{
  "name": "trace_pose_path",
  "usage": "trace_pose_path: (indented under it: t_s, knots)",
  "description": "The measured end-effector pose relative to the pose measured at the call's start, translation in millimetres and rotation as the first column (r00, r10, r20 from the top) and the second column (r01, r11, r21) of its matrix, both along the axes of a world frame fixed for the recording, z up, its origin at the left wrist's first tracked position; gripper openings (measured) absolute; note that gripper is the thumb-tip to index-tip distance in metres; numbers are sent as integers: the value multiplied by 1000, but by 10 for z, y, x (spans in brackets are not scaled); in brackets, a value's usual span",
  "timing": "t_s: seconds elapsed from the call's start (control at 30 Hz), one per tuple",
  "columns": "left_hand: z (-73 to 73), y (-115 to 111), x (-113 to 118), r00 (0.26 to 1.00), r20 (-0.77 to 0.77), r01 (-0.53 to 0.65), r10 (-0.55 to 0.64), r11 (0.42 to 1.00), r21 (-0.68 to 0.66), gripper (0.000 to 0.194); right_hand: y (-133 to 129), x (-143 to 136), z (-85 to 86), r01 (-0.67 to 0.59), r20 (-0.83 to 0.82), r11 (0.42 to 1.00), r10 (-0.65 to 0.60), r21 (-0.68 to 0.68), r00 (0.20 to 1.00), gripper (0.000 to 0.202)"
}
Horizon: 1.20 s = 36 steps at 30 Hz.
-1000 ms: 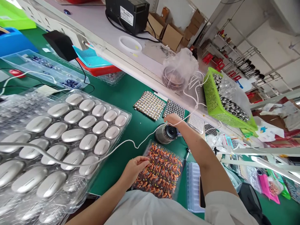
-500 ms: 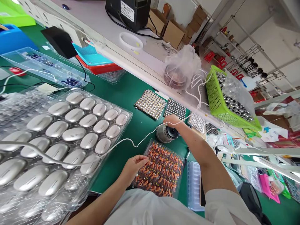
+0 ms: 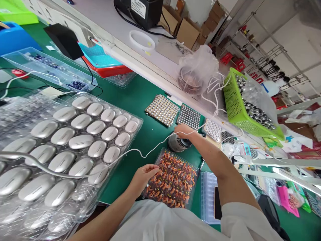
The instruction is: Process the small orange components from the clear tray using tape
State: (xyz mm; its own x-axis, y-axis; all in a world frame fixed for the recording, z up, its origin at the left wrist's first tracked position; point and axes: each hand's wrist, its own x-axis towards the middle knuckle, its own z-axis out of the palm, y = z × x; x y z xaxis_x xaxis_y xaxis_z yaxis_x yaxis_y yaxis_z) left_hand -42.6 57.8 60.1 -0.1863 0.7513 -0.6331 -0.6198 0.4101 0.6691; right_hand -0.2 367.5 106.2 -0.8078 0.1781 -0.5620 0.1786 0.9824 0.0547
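My left hand [image 3: 146,174] hovers at the left edge of a clear tray of small orange parts [image 3: 173,177], its thumb and fingertips pinched together. What sits in that pinch, if anything, is too small to make out. My right hand [image 3: 183,130] is closed over the rim of a dark, round, cylinder-shaped device [image 3: 178,143] behind the tray; its fingertips are partly hidden, so what they grip cannot be seen. Just beyond it lie a square plate of pale round pieces [image 3: 162,109] and a darker dotted plate [image 3: 188,116].
A large clear tray of silver oval cases [image 3: 81,141] fills the left side. A white cable [image 3: 137,150] crosses the bench. On the right are stacked clear trays [image 3: 207,197] and a phone [image 3: 217,202]; a green basket [image 3: 234,97] sits on the shelf.
Both hands stay in nearly the same places, the left still pinched and the right still at the round device. The whole view has shifted slightly.
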Motion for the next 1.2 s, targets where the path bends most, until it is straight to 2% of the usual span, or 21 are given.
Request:
trace_pose_path:
  t_s: [0.13,0.23,0.27,0.3,0.33,0.37,0.43,0.5,0.57,0.63,0.7,0.77,0.93,1.07,1.2]
  knots:
    - [66,12,0,999,29,-25,25,1000,0,37,-142,270,273,76,-158,993,-91,-95,983,14]
    - [170,28,4,1000,-10,-7,7,1000,7,34,-447,617,495,214,-323,948,-284,-235,903,20]
    - [212,38,11,1000,-28,0,0,1000,15,33,-600,743,552,303,-396,861,-466,-408,791,18]
    - [258,51,21,999,-47,6,-5,1000,26,31,-776,864,595,353,-405,729,-642,-587,651,17]
    - [309,68,37,998,-70,9,-6,999,40,30,-971,977,625,365,-352,573,-780,-734,517,17]
    - [365,89,58,995,-95,12,-7,998,60,29,-1179,1078,642,348,-255,409,-876,-844,410,17]
    - [490,137,115,989,-147,21,-5,993,112,28,-1603,1234,640,231,-111,153,-977,-961,183,16]
    - [628,179,192,983,-181,43,-10,983,177,27,-1989,1340,605,70,16,-15,-1000,-997,9,15]
    - [759,196,280,981,-194,76,-31,970,230,24,-2294,1416,559,-72,115,-107,-986,-992,-117,13]
    - [867,179,369,975,-212,115,-62,961,251,22,-2502,1481,518,-157,176,-146,-965,-977,-196,11]
    - [942,133,450,963,-253,158,-94,956,247,20,-2623,1542,496,-183,199,-160,-955,-970,-222,10]
    - [988,75,513,947,-295,198,-126,954,226,19,-2685,1596,497,-177,189,-152,-958,-972,-217,10]
    - [1048,-39,601,905,-396,250,-153,947,204,17,-2743,1671,570,-109,90,-66,-970,-992,-225,11]
    - [1080,-93,635,842,-519,284,-145,938,199,16,-2764,1689,615,-30,92,-88,-976,-996,-195,11]
    - [1074,-136,654,801,-581,312,-142,928,203,17,-2773,1692,628,-9,114,-114,-973,-993,-201,14]
